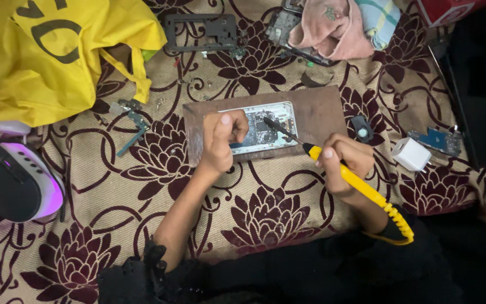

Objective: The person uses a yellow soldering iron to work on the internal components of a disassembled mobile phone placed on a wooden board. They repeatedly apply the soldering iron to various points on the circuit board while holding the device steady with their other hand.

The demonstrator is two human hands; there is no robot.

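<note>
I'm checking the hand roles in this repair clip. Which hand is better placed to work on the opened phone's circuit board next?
Right. The right hand grips the yellow soldering iron, whose tip already points onto the phone. The left hand is pressed on the phone's left part, steadying it on the brown board.

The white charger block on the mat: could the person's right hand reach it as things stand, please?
Probably yes. The white charger block lies just beside the right hand with bare mat between them, but that hand holds the yellow soldering iron, which it would need to put down.
</note>
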